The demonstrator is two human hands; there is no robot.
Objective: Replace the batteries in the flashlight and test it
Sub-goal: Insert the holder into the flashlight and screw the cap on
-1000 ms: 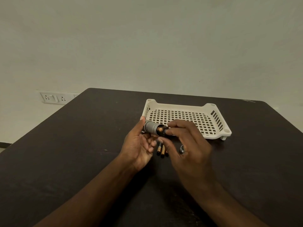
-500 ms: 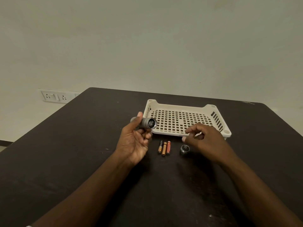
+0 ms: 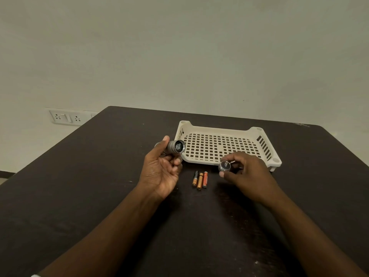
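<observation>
Grey flashlight [image 3: 175, 148], open end toward camera: held in left hand [image 3: 161, 170] grip, above tabletop [image 3: 79, 186]. End cap [image 3: 224, 166]: pinched by right hand [image 3: 247, 174]. Three batteries [image 3: 200, 179]: lying side by side between hands, near white basket [image 3: 265, 148].

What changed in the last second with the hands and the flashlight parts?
The right hand drew away from the grey metal flashlight body, moved right and picked the round metal end cap off the dark table. Unchanged: the left hand holds the body; three small batteries lie before the white plastic basket.
</observation>
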